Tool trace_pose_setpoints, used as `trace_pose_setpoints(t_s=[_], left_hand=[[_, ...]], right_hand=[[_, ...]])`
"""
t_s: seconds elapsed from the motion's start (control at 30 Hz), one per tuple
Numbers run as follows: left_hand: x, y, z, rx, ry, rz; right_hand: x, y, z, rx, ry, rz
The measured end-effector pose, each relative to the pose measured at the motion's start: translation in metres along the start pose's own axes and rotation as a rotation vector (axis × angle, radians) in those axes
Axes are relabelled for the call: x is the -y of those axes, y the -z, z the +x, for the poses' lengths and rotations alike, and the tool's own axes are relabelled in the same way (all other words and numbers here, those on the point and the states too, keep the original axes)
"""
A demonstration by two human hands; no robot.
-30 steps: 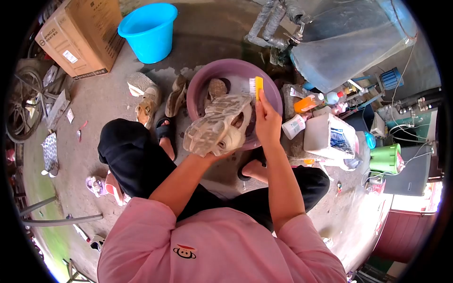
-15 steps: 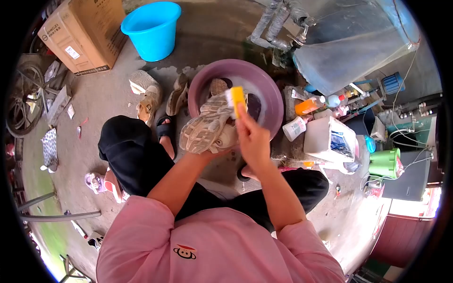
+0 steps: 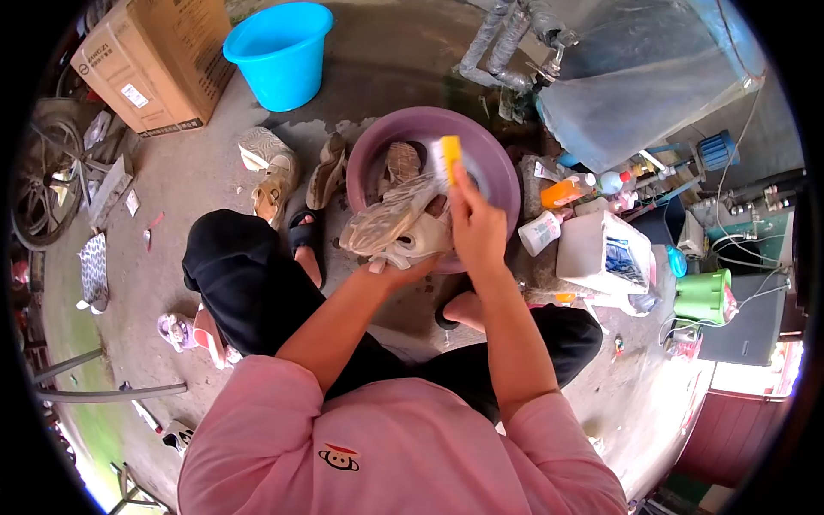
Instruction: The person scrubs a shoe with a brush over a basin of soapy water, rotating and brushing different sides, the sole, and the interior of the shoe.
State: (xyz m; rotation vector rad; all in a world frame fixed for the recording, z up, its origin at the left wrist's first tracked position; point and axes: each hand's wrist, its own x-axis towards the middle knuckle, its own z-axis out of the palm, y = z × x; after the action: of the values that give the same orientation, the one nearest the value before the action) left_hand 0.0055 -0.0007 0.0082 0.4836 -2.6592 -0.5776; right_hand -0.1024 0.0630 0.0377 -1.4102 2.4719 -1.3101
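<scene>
A pale, wet-looking sneaker (image 3: 388, 225) is tilted over the near side of the purple basin (image 3: 505, 163), its sole turned partly up and toward the left. Beneath it, my left hand (image 3: 400, 273) grips the shoe, with most of the fingers hidden behind it. My right hand (image 3: 481, 227) is closed around a yellow scrub brush (image 3: 451, 153), whose white bristles face the shoe's far end and look smeared by motion. Another shoe (image 3: 402, 163), with a brown-patterned sole, lies in the basin near soapy water.
Left of the basin are more shoes (image 3: 326, 174), a blue bucket (image 3: 279, 64) and a cardboard box (image 3: 154, 69). On the right stand an orange bottle (image 3: 562, 192), a white bottle (image 3: 541, 232) and a white box (image 3: 588, 257). Wrapped pipes (image 3: 506, 43) rise behind.
The sneaker has rolled so its sole faces more to the left and its upper shows more. My right hand and brush have moved slightly up and to the right.
</scene>
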Motion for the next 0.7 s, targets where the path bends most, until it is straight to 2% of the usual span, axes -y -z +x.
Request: trace_pose_setpoints(t_s=[0.03, 0.1, 0.13, 0.2, 0.27, 0.33, 0.37, 0.47, 0.5, 0.53, 0.6, 0.67, 0.7], left_hand=[[0.001, -0.003, 0.005, -0.054, -0.034, 0.01], [-0.004, 0.007, 0.007, -0.092, -0.086, 0.088], [-0.005, 0.015, 0.004, -0.008, -0.022, -0.067], [-0.001, 0.026, -0.003, 0.155, 0.11, -0.37], [0.006, 0.009, -0.005, 0.055, 0.068, -0.294], [0.004, -0.007, -0.001, -0.098, 0.026, -0.171], [0.003, -0.003, 0.001, -0.006, 0.043, -0.074], [-0.001, 0.008, 0.005, -0.13, -0.025, -0.068], [0.011, -0.004, -0.004, -0.094, -0.019, -0.281], [0.011, -0.002, -0.004, 0.0, 0.041, -0.36], [0.008, 0.001, -0.004, 0.195, 0.162, -0.514], [0.016, -0.029, -0.007, 0.036, 0.145, -0.805], [0.006, -0.012, -0.006, -0.021, 0.066, -0.426]], right_hand=[[0.001, 0.008, 0.006, 0.081, -0.149, -0.095], [0.0, 0.004, 0.002, 0.001, -0.104, -0.036], [0.004, 0.0, -0.002, -0.031, -0.078, -0.003], [0.025, -0.003, -0.024, 0.158, 0.037, -0.063], [0.016, -0.003, -0.02, 0.12, 0.128, -0.082], [-0.006, 0.0, 0.003, 0.035, 0.056, -0.115], [-0.011, 0.002, 0.011, -0.005, -0.012, -0.141], [-0.008, -0.001, 0.003, -0.067, 0.026, -0.013], [0.011, 0.003, -0.006, 0.085, 0.033, -0.037], [0.021, 0.002, -0.016, 0.16, 0.072, -0.078], [0.013, 0.001, -0.009, 0.121, 0.136, -0.132], [-0.008, 0.007, 0.012, 0.032, 0.006, -0.168], [-0.014, 0.012, 0.021, 0.018, -0.121, -0.154]])
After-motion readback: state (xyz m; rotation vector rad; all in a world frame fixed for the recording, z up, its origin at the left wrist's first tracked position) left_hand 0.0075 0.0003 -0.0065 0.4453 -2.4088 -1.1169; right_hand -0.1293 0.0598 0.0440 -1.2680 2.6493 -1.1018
